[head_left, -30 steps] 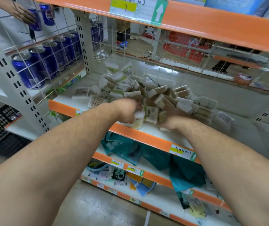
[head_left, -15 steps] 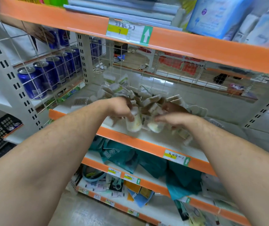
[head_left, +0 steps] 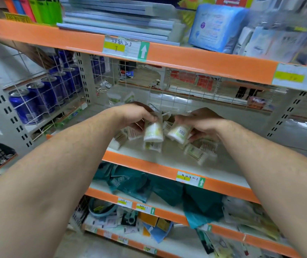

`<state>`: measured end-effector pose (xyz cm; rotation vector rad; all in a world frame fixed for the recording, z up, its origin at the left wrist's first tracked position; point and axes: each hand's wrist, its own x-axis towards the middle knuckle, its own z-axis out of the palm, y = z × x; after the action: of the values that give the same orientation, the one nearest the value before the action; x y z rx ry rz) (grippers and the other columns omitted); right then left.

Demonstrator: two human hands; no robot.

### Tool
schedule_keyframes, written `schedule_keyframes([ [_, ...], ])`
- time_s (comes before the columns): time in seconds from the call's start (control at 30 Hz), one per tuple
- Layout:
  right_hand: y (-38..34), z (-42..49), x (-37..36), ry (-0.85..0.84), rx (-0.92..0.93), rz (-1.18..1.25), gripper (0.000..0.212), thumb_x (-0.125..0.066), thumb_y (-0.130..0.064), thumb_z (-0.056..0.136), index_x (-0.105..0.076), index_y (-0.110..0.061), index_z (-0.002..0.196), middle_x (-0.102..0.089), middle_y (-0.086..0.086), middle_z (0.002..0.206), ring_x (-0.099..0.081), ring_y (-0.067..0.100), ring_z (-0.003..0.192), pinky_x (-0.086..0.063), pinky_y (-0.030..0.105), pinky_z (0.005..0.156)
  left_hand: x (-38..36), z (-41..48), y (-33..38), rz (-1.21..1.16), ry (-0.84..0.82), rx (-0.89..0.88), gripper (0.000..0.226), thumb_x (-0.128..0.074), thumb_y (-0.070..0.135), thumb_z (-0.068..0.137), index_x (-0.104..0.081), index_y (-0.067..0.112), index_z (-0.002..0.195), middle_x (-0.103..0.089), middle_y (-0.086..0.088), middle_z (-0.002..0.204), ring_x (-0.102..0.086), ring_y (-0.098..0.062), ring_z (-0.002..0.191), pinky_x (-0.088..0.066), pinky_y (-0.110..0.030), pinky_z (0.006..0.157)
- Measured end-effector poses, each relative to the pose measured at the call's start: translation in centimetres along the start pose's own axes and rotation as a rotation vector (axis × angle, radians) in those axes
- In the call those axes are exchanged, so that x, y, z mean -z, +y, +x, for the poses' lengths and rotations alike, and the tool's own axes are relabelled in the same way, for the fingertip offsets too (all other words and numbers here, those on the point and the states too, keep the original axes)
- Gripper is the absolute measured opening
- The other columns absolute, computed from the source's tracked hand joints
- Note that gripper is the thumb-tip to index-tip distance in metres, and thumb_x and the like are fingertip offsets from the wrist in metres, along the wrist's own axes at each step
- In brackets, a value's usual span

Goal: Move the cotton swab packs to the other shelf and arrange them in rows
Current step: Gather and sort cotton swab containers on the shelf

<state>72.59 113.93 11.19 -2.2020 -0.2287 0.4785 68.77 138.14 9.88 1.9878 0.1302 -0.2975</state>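
At mid-height in the rack, over the white shelf with an orange front edge (head_left: 149, 165), both of the person's bare arms reach in.

Left hand (head_left: 138, 116): fingers (head_left: 149, 119) curled over the top end of a white cylindrical cotton swab tub with a pale yellow label (head_left: 153, 132), gripping it. The tub hangs roughly upright below the fingers, just above the shelf board.

Right hand (head_left: 203, 121): thumb on top, fingers underneath, pinching a second white cylindrical tub with a barcode (head_left: 178, 133). This one is tilted, its free end pointing down and left towards the first tub. The two tubs are near each other; contact cannot be judged.

Flat clear packs of wooden-stemmed cotton swabs (head_left: 198, 152) lie scattered on the board beneath and beside both hands, somewhat blurred.

Surroundings: blue drink cans (head_left: 26, 107) in a row behind a white wire grid (head_left: 59, 79) at left; teal plastic bags (head_left: 167, 194) on the shelf below; a stack of pale blue sheets (head_left: 117, 25) on the shelf above.
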Motion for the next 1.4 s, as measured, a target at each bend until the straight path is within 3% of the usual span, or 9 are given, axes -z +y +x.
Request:
schedule_keyframes([
  [0.1,0.4,-0.7,0.6,0.033,0.009,-0.014,0.093,-0.077,-0.08,0.034,-0.071,-0.01,0.095,-0.076,0.006,0.086,-0.075,0.025,0.079,-0.061,0.045,0.077,-1.0,0.4,0.7,-0.024,-0.033,-0.02,0.021,-0.062,0.013,0.091,-0.066,0.009,0.112,-0.072,-0.014,0.107,-0.068,-0.032,0.1,-0.055,-0.042,0.087],
  [0.2,0.6,-1.9,1.0,0.064,0.011,-0.003,0.068,-0.077,-0.067,0.058,-0.07,-0.01,0.095,-0.075,0.008,0.089,-0.074,0.022,0.08,-0.062,0.041,0.075,-1.9,0.7,1.1,-0.05,-0.064,-0.036,0.016,-0.058,0.008,0.093,-0.067,0.011,0.106,-0.071,-0.016,0.11,-0.067,-0.034,0.101,-0.054,-0.045,0.092],
  [0.43,3.0,-5.0,3.1,0.131,-0.095,0.03,0.028,-0.074,-0.04,0.083,-0.056,-0.019,0.078,-0.064,0.008,0.085,-0.064,0.027,0.087,-0.055,0.047,0.09,-6.1,2.9,2.2,-0.097,-0.194,-0.079,0.015,-0.061,0.005,0.09,-0.068,0.012,0.101,-0.073,-0.012,0.095,-0.069,-0.028,0.09,-0.056,-0.036,0.076],
  [0.53,5.2,-6.3,4.6,0.214,-0.141,0.015,0.036,-0.078,-0.044,0.077,-0.057,-0.018,0.09,-0.064,0.007,0.097,-0.066,0.023,0.091,-0.059,0.044,0.083,-9.2,4.0,2.6,-0.104,-0.29,-0.091,0.012,-0.063,0.004,0.086,-0.064,0.009,0.097,-0.068,-0.013,0.098,-0.064,-0.028,0.094,-0.055,-0.039,0.086],
  [0.77,10.7,-11.5,10.3,0.388,-0.17,-0.049,0.079,-0.081,-0.051,0.071,-0.056,-0.007,0.131,-0.058,0.006,0.12,-0.064,0.021,0.088,-0.058,0.029,0.056,-16.9,4.8,5.7,-0.069,-0.407,-0.118,0.018,-0.064,0.003,0.083,-0.065,0.009,0.1,-0.068,-0.011,0.096,-0.067,-0.023,0.085,-0.06,-0.03,0.071],
  [0.87,13.6,-14.7,13.2,0.439,-0.193,-0.038,0.055,-0.081,-0.048,0.073,-0.064,-0.008,0.107,-0.063,0.009,0.106,-0.064,0.022,0.084,-0.057,0.031,0.058,-20.1,4.2,8.0,-0.036,-0.401,-0.141,0.043,-0.069,0.011,0.072,-0.067,0.021,0.114,-0.072,-0.013,0.101,-0.072,-0.029,0.087,-0.058,-0.039,0.084],
  [1.03,19.7,-21.7,18.5,0.537,-0.249,-0.003,0.047,-0.083,-0.048,0.071,-0.065,-0.012,0.097,-0.066,0.009,0.098,-0.065,0.024,0.083,-0.06,0.035,0.06,-27.8,2.3,12.9,-0.068,-0.4,-0.246,0.034,-0.079,0.01,0.062,-0.068,0.011,0.094,-0.066,-0.015,0.094,-0.067,-0.026,0.081,-0.059,-0.038,0.073],
  [1.2,26.2,-29.4,24.1,0.618,-0.322,-0.025,0.05,-0.082,-0.055,0.068,-0.065,-0.016,0.093,-0.065,0.006,0.097,-0.068,0.026,0.078,-0.061,0.043,0.064,-37.4,0.1,17.2,0.011,-0.461,-0.304,0.031,-0.079,0.019,0.066,-0.061,0.013,0.09,-0.056,-0.006,0.077,-0.048,-0.016,0.058,-0.035,-0.027,0.05],
  [1.4,32.9,-38.9,28.9,0.722,-0.403,-0.034,0.049,-0.082,-0.055,0.068,-0.063,-0.017,0.095,-0.061,0.001,0.095,-0.065,0.019,0.07,-0.061,0.04,0.062,-49.9,-2.2,21.2,-0.017,-0.735,-0.248,0.064,-0.072,0.004,0.072,-0.044,0.023,0.127,-0.067,-0.026,0.102,-0.068,-0.035,0.078,-0.06,-0.045,0.074],
])
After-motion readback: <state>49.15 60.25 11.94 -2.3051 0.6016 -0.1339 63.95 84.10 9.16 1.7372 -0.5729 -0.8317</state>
